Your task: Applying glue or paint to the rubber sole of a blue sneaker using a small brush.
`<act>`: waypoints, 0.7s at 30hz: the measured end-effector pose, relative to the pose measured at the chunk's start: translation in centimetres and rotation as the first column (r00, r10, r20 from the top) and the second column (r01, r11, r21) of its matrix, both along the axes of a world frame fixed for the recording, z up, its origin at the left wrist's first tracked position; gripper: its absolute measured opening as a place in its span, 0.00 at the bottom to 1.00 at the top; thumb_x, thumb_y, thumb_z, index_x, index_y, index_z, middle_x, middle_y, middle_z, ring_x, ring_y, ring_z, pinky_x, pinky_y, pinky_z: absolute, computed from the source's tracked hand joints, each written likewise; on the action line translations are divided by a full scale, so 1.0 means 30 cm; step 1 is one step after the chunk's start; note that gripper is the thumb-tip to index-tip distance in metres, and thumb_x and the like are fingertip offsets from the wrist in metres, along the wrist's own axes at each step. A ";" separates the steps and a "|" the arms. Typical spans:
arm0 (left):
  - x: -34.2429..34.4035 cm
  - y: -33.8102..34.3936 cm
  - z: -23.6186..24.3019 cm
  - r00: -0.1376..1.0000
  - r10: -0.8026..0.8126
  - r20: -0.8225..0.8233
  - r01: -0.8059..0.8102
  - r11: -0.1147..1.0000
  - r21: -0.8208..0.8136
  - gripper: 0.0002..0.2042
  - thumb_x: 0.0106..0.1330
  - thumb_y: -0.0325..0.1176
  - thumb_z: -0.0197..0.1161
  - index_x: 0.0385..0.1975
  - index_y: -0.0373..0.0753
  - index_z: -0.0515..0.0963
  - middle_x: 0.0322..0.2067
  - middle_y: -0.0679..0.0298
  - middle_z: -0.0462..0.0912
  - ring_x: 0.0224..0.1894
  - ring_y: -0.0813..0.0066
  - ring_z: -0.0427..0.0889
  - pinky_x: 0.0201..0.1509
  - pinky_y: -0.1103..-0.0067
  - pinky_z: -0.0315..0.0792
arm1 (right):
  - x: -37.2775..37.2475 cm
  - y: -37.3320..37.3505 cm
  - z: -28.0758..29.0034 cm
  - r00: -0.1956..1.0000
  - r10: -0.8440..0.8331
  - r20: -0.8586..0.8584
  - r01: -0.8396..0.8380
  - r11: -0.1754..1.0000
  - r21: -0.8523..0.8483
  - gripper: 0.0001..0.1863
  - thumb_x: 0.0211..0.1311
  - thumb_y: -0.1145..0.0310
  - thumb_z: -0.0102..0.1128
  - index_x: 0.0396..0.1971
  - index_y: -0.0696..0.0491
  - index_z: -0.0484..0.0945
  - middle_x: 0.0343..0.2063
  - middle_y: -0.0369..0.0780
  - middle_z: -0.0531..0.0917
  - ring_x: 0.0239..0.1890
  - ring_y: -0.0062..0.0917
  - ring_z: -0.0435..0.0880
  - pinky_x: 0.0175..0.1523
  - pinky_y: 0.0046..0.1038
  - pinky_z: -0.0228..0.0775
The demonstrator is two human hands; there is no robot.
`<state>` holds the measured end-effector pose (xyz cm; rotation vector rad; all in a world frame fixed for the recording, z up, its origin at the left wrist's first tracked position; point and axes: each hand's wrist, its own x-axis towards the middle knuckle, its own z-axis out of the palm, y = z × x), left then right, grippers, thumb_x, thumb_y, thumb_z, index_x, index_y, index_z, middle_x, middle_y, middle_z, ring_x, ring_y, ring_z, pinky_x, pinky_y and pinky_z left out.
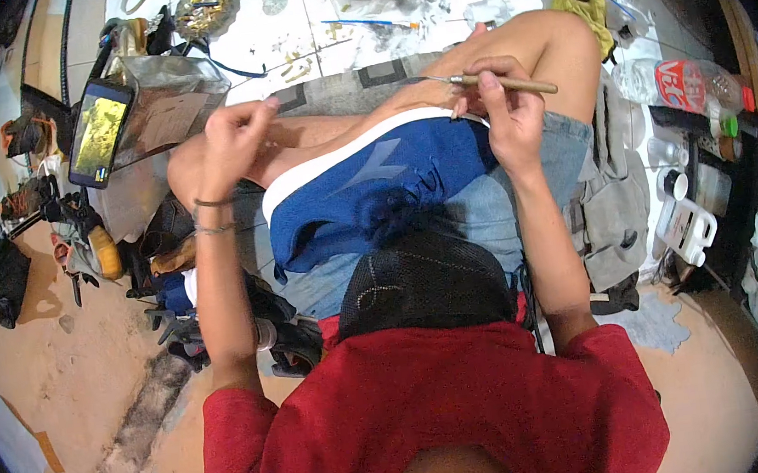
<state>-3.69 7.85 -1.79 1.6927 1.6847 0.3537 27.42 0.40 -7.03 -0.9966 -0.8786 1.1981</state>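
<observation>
A large blue sneaker (339,208) with a white sole edge lies on its side across my lap, over denim shorts. Dark laces bunch near its middle. My right hand (514,116) is closed around an awl (520,84) with a wooden handle, above the toe end of the shoe. The awl's thin metal shaft points left, clear of the shoe. My left hand (235,145) is raised beyond the heel end, fingers curled in and thumb up. Whatever it may pinch, such as a thread, is too small to make out.
A phone (100,135) with a lit screen stands at the left, beside a clear plastic bag (174,87). A round dish (207,5) of small bits sits at the far left. On the right are a plastic bottle (682,86) and a white jug (688,232).
</observation>
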 end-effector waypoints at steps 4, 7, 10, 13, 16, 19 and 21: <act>-0.028 -0.005 -0.096 0.980 -0.191 -0.056 0.193 0.980 0.038 0.17 0.72 0.44 0.60 0.22 0.40 0.79 0.14 0.74 0.72 0.20 0.84 0.67 0.54 0.79 0.53 | 0.008 0.002 -0.009 1.000 0.013 -0.027 -0.013 1.000 0.015 0.09 0.74 0.70 0.53 0.43 0.62 0.72 0.32 0.43 0.81 0.28 0.21 0.80 0.35 0.24 0.77; -0.035 -0.012 -0.128 0.973 -0.165 0.163 0.155 0.985 0.070 0.11 0.74 0.39 0.56 0.31 0.42 0.77 0.21 0.79 0.75 0.23 0.87 0.68 0.45 0.82 0.58 | 0.008 0.007 -0.005 0.999 0.036 -0.025 -0.036 0.999 0.023 0.09 0.75 0.70 0.52 0.43 0.62 0.72 0.32 0.43 0.81 0.28 0.21 0.80 0.35 0.24 0.77; -0.013 -0.022 -0.106 0.936 -0.128 0.327 0.155 0.986 -0.059 0.08 0.77 0.36 0.52 0.44 0.39 0.72 0.35 0.70 0.80 0.37 0.85 0.75 0.44 0.79 0.65 | 0.008 0.004 0.006 1.000 0.023 -0.015 -0.022 1.000 0.013 0.09 0.75 0.70 0.52 0.43 0.62 0.72 0.31 0.44 0.81 0.28 0.21 0.81 0.35 0.24 0.77; 0.055 -0.054 -0.092 0.692 -0.076 0.718 0.397 0.871 -0.290 0.14 0.76 0.39 0.53 0.51 0.35 0.72 0.45 0.61 0.80 0.44 0.78 0.78 0.46 0.76 0.71 | 0.004 -0.002 0.011 1.000 0.008 -0.011 -0.008 1.000 0.017 0.10 0.75 0.70 0.51 0.43 0.63 0.73 0.32 0.46 0.82 0.27 0.22 0.81 0.34 0.24 0.78; 0.158 -0.044 -0.024 0.674 -0.539 0.505 0.709 0.664 -0.237 0.22 0.75 0.44 0.55 0.58 0.33 0.71 0.50 0.55 0.80 0.48 0.69 0.79 0.54 0.73 0.71 | 0.018 -0.030 0.004 1.000 0.014 -0.012 -0.014 1.000 0.015 0.12 0.75 0.69 0.51 0.44 0.65 0.74 0.33 0.48 0.83 0.28 0.23 0.82 0.35 0.25 0.79; 0.194 -0.071 -0.048 0.630 -0.692 0.352 0.773 0.600 -0.204 0.27 0.74 0.51 0.55 0.57 0.30 0.73 0.48 0.48 0.82 0.50 0.59 0.81 0.55 0.72 0.72 | 0.030 -0.046 0.014 1.000 0.011 0.003 -0.012 1.000 0.019 0.14 0.75 0.69 0.51 0.45 0.67 0.76 0.37 0.50 0.83 0.29 0.24 0.83 0.35 0.26 0.80; 0.219 -0.077 -0.002 0.640 -0.657 0.398 0.764 0.601 -0.235 0.27 0.73 0.51 0.56 0.56 0.30 0.74 0.45 0.48 0.83 0.47 0.58 0.82 0.53 0.70 0.72 | 0.025 -0.054 0.024 0.998 -0.013 -0.066 0.014 1.000 0.025 0.11 0.72 0.72 0.56 0.44 0.66 0.77 0.37 0.47 0.84 0.31 0.23 0.84 0.36 0.25 0.80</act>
